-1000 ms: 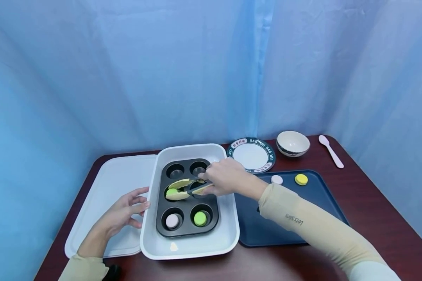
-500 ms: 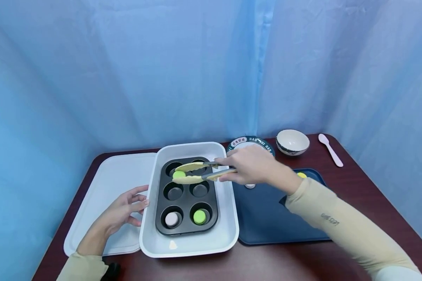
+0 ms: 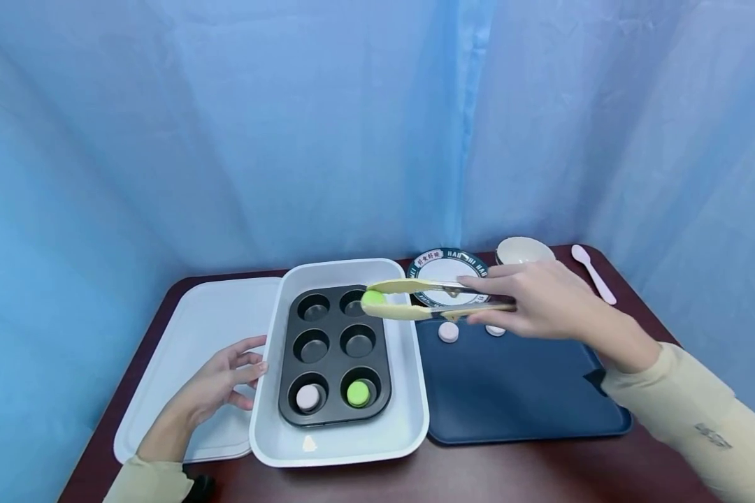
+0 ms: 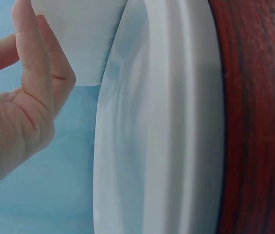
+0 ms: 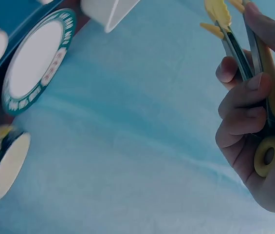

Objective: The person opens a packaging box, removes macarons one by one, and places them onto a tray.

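Note:
My right hand point(image 3: 531, 300) grips yellow-tipped metal tongs point(image 3: 415, 307), whose tips pinch a green macaron point(image 3: 373, 299) over the bin's right side. In the right wrist view the fingers curl round the tongs point(image 5: 247, 53), with their yellow ring below. Beneath them a dark muffin tin point(image 3: 335, 353) lies in a white bin point(image 3: 409, 419). Its two front cups hold a pale pink macaron point(image 3: 307, 397) and another green macaron point(image 3: 358, 393). My left hand point(image 3: 220, 377) rests its relaxed fingers at the bin's left wall; the left wrist view shows them beside the white bin point(image 4: 74, 44).
A white tray point(image 3: 207, 328) lies left of the bin. To the right, a dark blue tray point(image 3: 509, 398) carries two pale macarons point(image 3: 448, 332). Behind stand a green-rimmed plate point(image 3: 449, 255), a bowl point(image 3: 521, 248) and a pink spoon point(image 3: 594, 272). Blue curtains enclose the table.
The tongs have lifted the green macaron out of the left middle cup and carried it rightward towards the bin's right rim. My left hand has stayed at the bin wall.

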{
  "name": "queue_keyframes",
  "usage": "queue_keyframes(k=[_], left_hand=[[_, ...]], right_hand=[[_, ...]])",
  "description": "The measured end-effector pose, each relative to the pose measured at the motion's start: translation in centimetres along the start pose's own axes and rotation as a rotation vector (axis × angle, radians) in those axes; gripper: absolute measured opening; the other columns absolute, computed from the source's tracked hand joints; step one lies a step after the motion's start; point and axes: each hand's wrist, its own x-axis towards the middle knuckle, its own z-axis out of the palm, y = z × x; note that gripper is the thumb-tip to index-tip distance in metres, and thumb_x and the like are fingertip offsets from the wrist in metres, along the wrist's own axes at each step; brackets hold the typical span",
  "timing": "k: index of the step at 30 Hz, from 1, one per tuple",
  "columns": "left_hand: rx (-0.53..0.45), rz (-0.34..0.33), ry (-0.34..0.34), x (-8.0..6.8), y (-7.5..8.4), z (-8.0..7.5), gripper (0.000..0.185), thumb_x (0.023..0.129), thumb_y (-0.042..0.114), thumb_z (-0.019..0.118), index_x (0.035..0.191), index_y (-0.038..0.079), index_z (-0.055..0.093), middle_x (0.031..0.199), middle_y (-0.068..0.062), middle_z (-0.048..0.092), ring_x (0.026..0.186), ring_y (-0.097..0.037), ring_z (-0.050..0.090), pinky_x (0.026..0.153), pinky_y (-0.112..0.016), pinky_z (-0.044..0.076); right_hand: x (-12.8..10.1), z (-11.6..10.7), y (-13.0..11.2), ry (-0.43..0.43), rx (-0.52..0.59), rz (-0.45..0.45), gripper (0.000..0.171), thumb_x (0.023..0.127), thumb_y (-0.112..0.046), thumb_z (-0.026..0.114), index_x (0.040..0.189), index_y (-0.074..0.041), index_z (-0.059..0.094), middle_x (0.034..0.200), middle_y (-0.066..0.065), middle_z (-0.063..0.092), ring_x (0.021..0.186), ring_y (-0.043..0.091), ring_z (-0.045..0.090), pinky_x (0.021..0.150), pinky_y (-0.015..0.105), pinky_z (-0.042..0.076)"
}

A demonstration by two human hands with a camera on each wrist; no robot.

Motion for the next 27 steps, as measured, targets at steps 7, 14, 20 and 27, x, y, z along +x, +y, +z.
queue_keyframes(k=[7, 14, 20, 27], left_hand=[[-0.017, 0.006, -0.008, -0.2, -0.1, -0.1, 0.070, 0.099, 0.019, 0.068, 0.156, 0.005, 0.031, 0.119, -0.021, 0.057, 0.083, -0.024, 0.063, 0.060, -0.043, 0.063], [-0.015, 0.012, 0.007, 0.1, -0.2, -0.1, 0.070, 0.098, 0.021, 0.069, 0.156, 0.005, 0.033, 0.118, -0.020, 0.057, 0.083, -0.025, 0.064, 0.060, -0.042, 0.063], [-0.017, -0.003, -0.011, 0.0, -0.6, 0.1, 0.072, 0.098, 0.022, 0.069, 0.157, 0.004, 0.031, 0.119, -0.020, 0.058, 0.084, -0.025, 0.064, 0.062, -0.042, 0.063], [-0.013, 0.019, 0.008, 0.3, -0.2, -0.2, 0.071, 0.097, 0.022, 0.070, 0.156, 0.005, 0.033, 0.118, -0.020, 0.057, 0.084, -0.026, 0.063, 0.060, -0.042, 0.063]], right_hand=[[-4.0, -0.7, 1.3, 0.074, 0.011, 0.051, 0.057, 0.076, -0.046, 0.087, 0.128, -0.028, 0.073, 0.073, -0.028, 0.046, 0.054, -0.008, 0.031, 0.053, 0.030, 0.042], [-7.3, 0.1, 2.4, 0.045, 0.029, 0.087, 0.060, 0.077, -0.044, 0.087, 0.132, -0.029, 0.070, 0.072, -0.025, 0.038, 0.051, -0.009, 0.028, 0.044, 0.015, 0.023], [-10.3, 1.6, 2.3, -0.005, 0.031, 0.149, 0.054, 0.077, -0.047, 0.087, 0.125, -0.026, 0.074, 0.078, -0.025, 0.046, 0.050, -0.010, 0.029, 0.042, 0.013, 0.024], [-11.6, 2.6, 2.8, -0.043, 0.019, 0.163, 0.054, 0.076, -0.050, 0.086, 0.123, -0.024, 0.076, 0.071, -0.026, 0.038, 0.047, -0.009, 0.023, 0.041, 0.015, 0.019]])
